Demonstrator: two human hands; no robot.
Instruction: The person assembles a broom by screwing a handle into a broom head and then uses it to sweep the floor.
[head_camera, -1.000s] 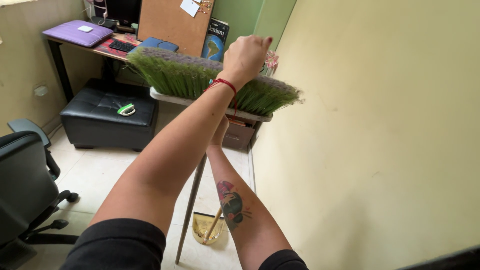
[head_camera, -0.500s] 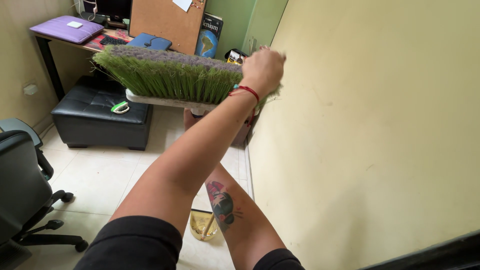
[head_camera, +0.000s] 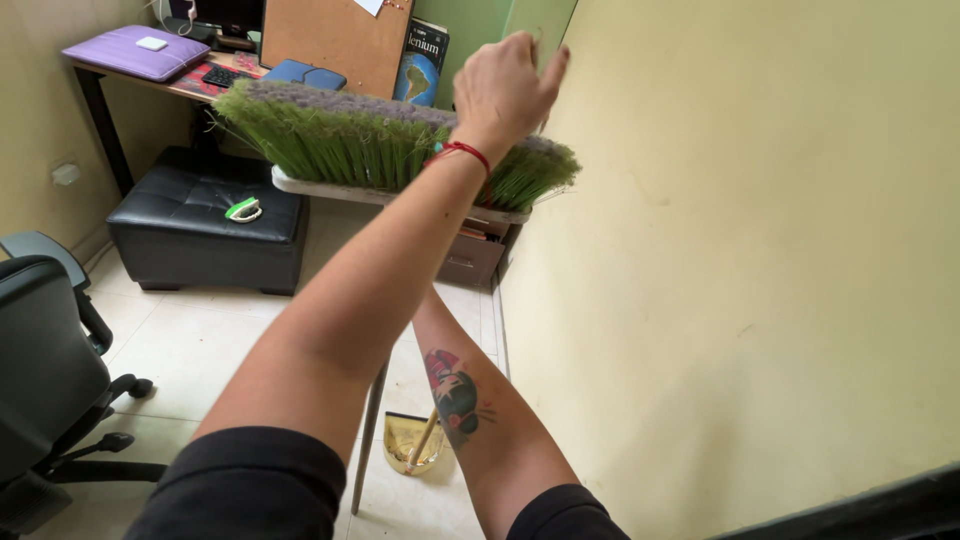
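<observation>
Green broom bristles (head_camera: 380, 150) point upward beneath the left hand (head_camera: 500, 85), fingers pinched together; right hand hidden behind them.

Your left hand (head_camera: 502, 88) is raised at arm's length, back toward you, fingers (head_camera: 553, 65) loosely curled, a red cord on the wrist. Your right forearm crosses beneath it, tattoo upward; the right hand itself is hidden.

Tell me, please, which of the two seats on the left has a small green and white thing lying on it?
The black padded ottoman under the desk; the small green and white thing lies on its top. The office chair by the left edge has nothing showing on it.
</observation>
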